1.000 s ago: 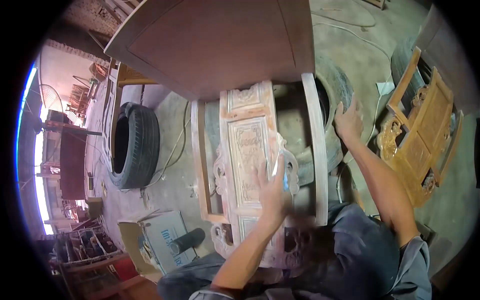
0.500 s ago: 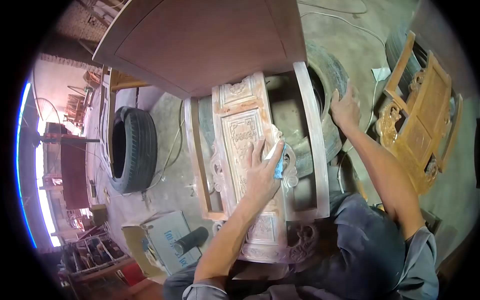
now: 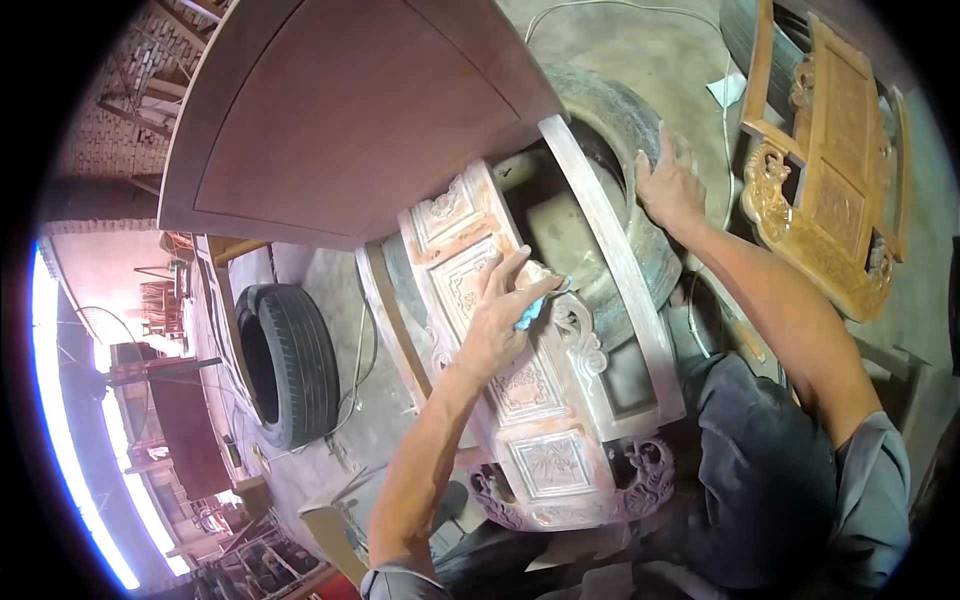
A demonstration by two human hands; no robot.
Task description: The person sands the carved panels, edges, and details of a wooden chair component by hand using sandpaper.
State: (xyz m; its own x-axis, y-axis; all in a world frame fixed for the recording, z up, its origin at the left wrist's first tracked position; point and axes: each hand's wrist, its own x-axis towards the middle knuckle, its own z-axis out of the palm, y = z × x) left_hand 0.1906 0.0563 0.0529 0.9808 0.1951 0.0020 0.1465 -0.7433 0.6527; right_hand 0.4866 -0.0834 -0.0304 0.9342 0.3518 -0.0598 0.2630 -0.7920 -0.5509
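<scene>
A carved chair back of pale, dusty wood slants below me, its relief panels facing up. My left hand is closed on a folded blue-and-white sheet and presses at the edge of the carved panel, beside the scrolled side bracket. Whether the sheet is paper or cloth I cannot tell. My right hand has its fingers apart at the rim of a worn tyre lying under the chair; it holds nothing. A broad brown seat board rises from the chair's far end.
Another tyre stands at the left. To the right is a glossy, yellowish carved chair back. A pale cable and a white scrap lie on the concrete floor. Tools in a crate sit at lower left.
The view has turned, so the chair appears more slanted. My left hand has slid slightly along the panel toward the seat board with the sheet. My right hand stays by the tyre.
</scene>
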